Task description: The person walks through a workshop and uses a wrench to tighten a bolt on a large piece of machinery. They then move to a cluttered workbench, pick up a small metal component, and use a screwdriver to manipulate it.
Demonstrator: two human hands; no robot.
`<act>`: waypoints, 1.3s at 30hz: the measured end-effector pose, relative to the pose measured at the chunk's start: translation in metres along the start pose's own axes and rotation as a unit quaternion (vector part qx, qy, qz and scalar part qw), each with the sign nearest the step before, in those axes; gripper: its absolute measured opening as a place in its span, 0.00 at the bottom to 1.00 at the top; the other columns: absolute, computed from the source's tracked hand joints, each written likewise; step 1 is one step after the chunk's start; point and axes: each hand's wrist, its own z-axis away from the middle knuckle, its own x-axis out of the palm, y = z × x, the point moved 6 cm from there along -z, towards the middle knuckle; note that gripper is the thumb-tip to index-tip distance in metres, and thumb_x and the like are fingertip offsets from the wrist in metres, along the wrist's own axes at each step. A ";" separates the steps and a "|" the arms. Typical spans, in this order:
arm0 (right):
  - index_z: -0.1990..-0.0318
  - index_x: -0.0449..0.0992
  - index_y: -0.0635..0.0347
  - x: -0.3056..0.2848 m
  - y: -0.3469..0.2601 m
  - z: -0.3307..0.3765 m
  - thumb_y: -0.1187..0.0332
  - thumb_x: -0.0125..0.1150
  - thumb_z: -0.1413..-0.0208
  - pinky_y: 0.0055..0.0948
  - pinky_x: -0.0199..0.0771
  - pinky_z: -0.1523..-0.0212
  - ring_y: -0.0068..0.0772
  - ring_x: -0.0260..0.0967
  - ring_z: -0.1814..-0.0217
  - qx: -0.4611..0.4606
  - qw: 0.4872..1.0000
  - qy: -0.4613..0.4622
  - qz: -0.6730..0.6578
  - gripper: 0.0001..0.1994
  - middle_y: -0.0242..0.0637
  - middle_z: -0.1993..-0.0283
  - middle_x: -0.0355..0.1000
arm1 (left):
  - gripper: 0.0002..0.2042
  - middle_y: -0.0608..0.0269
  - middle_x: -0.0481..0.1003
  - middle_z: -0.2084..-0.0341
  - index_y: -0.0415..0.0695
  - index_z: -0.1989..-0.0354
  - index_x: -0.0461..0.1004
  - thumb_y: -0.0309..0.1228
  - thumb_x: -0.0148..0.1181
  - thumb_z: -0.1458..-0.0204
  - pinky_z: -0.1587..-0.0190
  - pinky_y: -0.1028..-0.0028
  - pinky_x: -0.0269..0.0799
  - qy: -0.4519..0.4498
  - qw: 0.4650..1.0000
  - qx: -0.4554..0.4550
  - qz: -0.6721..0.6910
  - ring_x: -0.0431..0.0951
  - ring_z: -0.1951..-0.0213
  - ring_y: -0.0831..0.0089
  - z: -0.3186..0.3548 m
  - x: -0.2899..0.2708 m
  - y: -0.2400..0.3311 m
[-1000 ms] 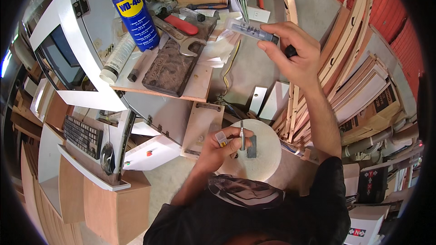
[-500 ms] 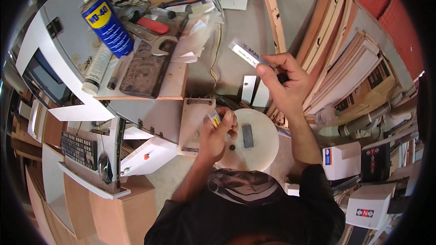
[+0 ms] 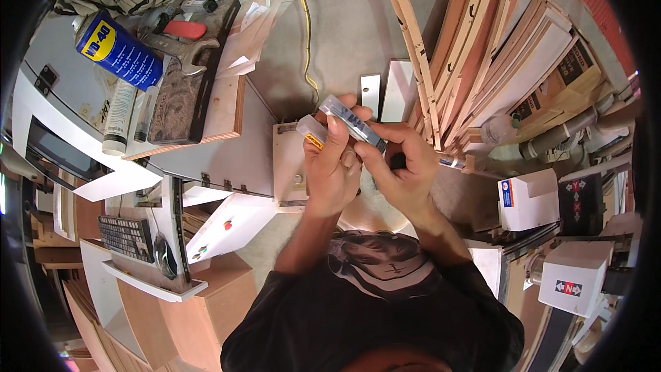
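My left hand (image 3: 329, 172) is closed round a small clear plastic case with a yellow label (image 3: 314, 139). My right hand (image 3: 406, 165) grips the lower end of a longer clear plastic case (image 3: 352, 124) with dark contents. This longer case slants across in front of my left fingers, which touch its upper part. Something small, round and dark (image 3: 397, 160) shows against my right palm; its kind is unclear. Both hands meet above a round pale stool top (image 3: 375, 215), which they mostly cover.
At left, a bench holds a blue spray can (image 3: 118, 52), a wrench (image 3: 189, 55), a dirty dark block (image 3: 182, 100) and a sealant tube (image 3: 118, 117). Below are a keyboard (image 3: 126, 238) and mouse (image 3: 165, 256). Long wooden strips (image 3: 413, 41) lean at right, near white boxes (image 3: 529, 200).
My right hand has come down and left with its case, meeting my left hand, which has risen slightly. The view has shifted, so the bench sits farther left and higher.
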 end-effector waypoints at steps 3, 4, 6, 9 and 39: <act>0.59 0.79 0.64 0.004 -0.002 0.006 0.71 0.75 0.50 0.26 0.63 0.80 0.24 0.65 0.79 0.014 0.998 -0.039 0.047 0.13 0.36 0.71 0.74 | 0.19 0.57 0.79 0.55 0.40 0.41 0.70 0.40 0.55 0.33 0.73 0.86 0.63 0.014 1.000 0.012 -0.009 0.68 0.74 0.89 0.000 -0.007 -0.005; 0.59 0.79 0.64 0.003 -0.003 0.006 0.69 0.75 0.49 0.28 0.65 0.79 0.27 0.67 0.78 0.005 0.997 -0.045 0.064 0.13 0.37 0.71 0.74 | 0.19 0.57 0.79 0.56 0.40 0.42 0.70 0.40 0.55 0.33 0.71 0.85 0.64 0.036 0.999 0.018 -0.023 0.69 0.72 0.88 0.000 -0.012 -0.008; 0.64 0.79 0.62 0.005 -0.002 0.009 0.66 0.72 0.48 0.34 0.68 0.79 0.37 0.70 0.76 0.018 0.994 -0.062 0.092 0.10 0.38 0.73 0.72 | 0.19 0.59 0.78 0.57 0.40 0.43 0.70 0.41 0.56 0.34 0.68 0.84 0.65 0.069 0.996 0.025 -0.040 0.71 0.69 0.86 0.001 -0.020 -0.015; 0.69 0.80 0.58 0.000 -0.001 0.014 0.67 0.70 0.47 0.35 0.67 0.80 0.39 0.70 0.76 -0.007 0.987 -0.059 0.150 0.06 0.37 0.75 0.71 | 0.18 0.62 0.78 0.59 0.41 0.44 0.71 0.41 0.56 0.34 0.67 0.83 0.65 0.098 0.994 0.025 -0.042 0.72 0.67 0.85 0.006 -0.025 -0.029; 0.68 0.72 0.65 -0.086 0.040 0.076 0.46 0.41 0.28 0.18 0.44 0.90 0.13 0.49 0.91 0.319 0.917 0.060 -0.230 0.29 0.33 0.81 0.65 | 0.19 0.67 0.82 0.64 0.38 0.48 0.78 0.42 0.63 0.38 0.80 0.85 0.53 -0.084 0.957 -0.147 -0.234 0.61 0.81 0.92 0.006 0.049 -0.081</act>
